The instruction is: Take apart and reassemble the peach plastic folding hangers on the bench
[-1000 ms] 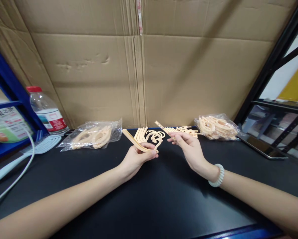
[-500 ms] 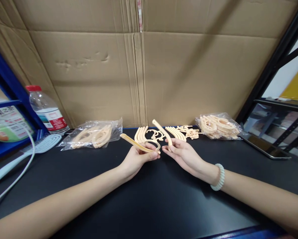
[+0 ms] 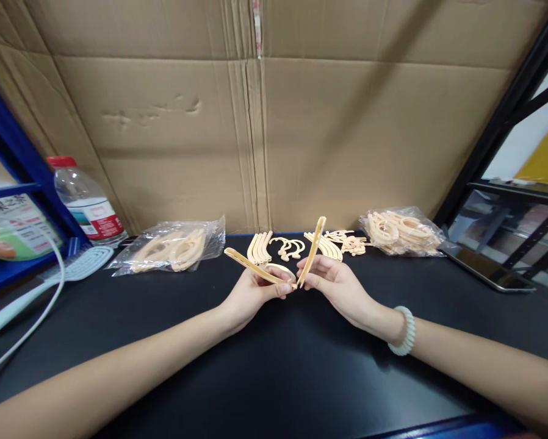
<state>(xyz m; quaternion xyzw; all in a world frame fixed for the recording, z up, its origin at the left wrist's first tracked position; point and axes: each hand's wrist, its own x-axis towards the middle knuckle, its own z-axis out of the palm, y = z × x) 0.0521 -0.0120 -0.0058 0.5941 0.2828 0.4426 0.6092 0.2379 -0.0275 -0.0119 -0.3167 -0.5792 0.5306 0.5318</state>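
Observation:
In my left hand [image 3: 260, 288] is a cream plastic hanger arm [image 3: 251, 264], its hollow side showing, with a curved hanger hook [image 3: 283, 269] at its inner end. My right hand [image 3: 326, 278] pinches a second hanger arm [image 3: 313, 247], held steeply upright with its hollow side towards me. The lower end of this arm is close to the inner end of the left piece; whether they touch I cannot tell. Behind my hands lie a row of hanger arms [image 3: 258, 247], some loose hooks [image 3: 296, 249] and another row of arms [image 3: 331, 248].
Bagged hanger parts lie at left [image 3: 168, 250] and right [image 3: 400, 231]. Small cream pieces [image 3: 353, 244] lie near the right bag. A bottle [image 3: 88, 204], a pale blue brush [image 3: 79, 266] and a white cable [image 3: 49, 311] are at left, a tablet-like device [image 3: 491, 269] at right. Cardboard [image 3: 347, 122] stands behind.
My right hand has turned its hanger arm from leaning left to leaning right, hollow side now showing, and brought its lower end closer to the left piece. The left-hand hook has tilted flatter.

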